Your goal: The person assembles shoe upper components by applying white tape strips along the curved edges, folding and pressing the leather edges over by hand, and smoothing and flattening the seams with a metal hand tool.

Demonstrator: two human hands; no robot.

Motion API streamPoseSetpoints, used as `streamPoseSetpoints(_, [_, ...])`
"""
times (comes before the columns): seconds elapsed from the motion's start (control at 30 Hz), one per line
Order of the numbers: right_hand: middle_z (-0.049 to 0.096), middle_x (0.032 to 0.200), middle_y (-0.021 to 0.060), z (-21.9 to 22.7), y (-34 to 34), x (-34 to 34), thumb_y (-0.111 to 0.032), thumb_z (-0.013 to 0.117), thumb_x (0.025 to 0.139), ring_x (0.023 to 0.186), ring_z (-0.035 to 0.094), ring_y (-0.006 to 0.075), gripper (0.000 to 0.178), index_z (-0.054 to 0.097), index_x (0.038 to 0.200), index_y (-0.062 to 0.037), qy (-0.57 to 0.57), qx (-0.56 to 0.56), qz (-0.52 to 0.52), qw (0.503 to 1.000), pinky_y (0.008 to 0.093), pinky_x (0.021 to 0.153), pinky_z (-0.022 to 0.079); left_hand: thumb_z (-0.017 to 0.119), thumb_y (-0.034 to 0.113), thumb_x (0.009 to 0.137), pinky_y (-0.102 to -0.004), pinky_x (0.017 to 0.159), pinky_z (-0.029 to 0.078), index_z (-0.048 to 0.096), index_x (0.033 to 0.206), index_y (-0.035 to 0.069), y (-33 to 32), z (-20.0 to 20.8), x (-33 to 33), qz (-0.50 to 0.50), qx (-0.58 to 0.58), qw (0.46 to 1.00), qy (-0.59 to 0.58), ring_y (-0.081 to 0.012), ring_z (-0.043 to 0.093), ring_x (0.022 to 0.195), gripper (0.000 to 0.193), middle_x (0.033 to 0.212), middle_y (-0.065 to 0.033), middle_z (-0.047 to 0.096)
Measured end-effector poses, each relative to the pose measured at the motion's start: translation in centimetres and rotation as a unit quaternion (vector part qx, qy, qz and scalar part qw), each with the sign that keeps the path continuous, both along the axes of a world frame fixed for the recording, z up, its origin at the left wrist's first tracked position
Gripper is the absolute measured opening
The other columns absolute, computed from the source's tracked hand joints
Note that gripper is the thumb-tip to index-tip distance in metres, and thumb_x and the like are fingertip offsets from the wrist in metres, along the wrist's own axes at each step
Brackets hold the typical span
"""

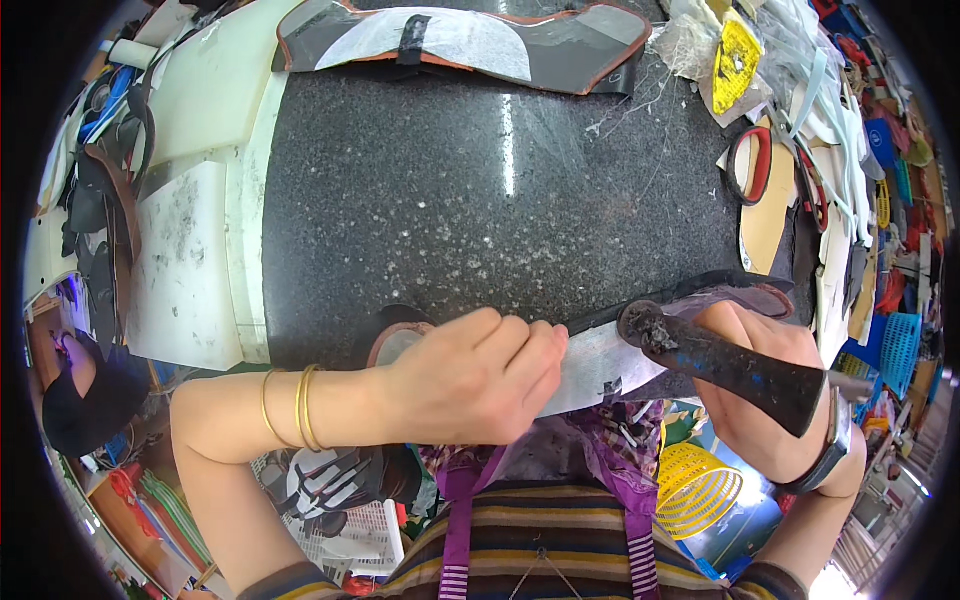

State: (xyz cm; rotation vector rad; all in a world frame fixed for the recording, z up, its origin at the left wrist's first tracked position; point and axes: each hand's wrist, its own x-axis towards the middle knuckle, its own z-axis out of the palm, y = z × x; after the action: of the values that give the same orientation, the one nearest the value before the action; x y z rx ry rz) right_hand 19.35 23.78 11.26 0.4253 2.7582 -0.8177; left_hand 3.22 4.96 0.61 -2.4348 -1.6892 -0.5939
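A dark worktop (400,190) is shown, with a lined piece (600,372) of dark and white material laid along its near edge. The left hand (480,375) is folded closed over that piece, left of its middle; whether any material is pinched inside the curled fingers cannot be told. By the right hand (760,345), near the right end of the piece, a hammer (745,372) is gripped, its round face turned toward the left hand and its narrower end toward the wrist (the handle is mostly hidden).

At the far edge of the worktop, a second piece (575,50), grey with a white panel and reddish trim, is laid lengthwise, and a black strip (413,40) is set across its middle. Near the right edge, scissors (758,165) with red and black handles are rested beside a tan sheet (762,225). In the far right corner, a yellow patch (737,65) is seen among scraps. The left edge is bordered by whitish boards (185,265).
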Motion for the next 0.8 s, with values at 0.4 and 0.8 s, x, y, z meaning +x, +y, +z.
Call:
streamPoseSetpoints(0.4, [0.052, 0.075, 0.0088, -0.2, -2.4, -1.2, -0.014, 0.066, 0.076, 0.064, 0.059, 0.0263, 0.023, 0.053, 0.093, -0.0065, 0.083, 0.085, 0.017, 0.993, 0.04, 0.054, 0.048, 0.068, 0.011, 0.073, -0.025, 0.049, 0.033, 0.065, 0.081, -0.001, 0.2, 0.1, 0.0, -0.002, 0.024, 0.999, 0.035, -0.0124, 0.049, 0.06, 0.015, 0.078, -0.0048, 0.056])
streamPoseSetpoints(0.8, [0.051, 0.069, 0.0096, -0.9, -5.0, -1.0, -0.011, 0.066, 0.074, 0.062, 0.057, 0.0289, 0.015, 0.056, 0.083, -0.0069, -0.03, 0.087, 0.067, 0.993, 0.0402, 0.056, 0.045, 0.064, 0.014, 0.07, -0.0293, 0.06, 0.045, 0.065, 0.095, 0.005, -1.0, 1.6, -3.8, -0.051, -0.181, 0.973, -0.134, -0.0175, 0.055, 0.072, 0.027, 0.09, -0.0016, 0.061])
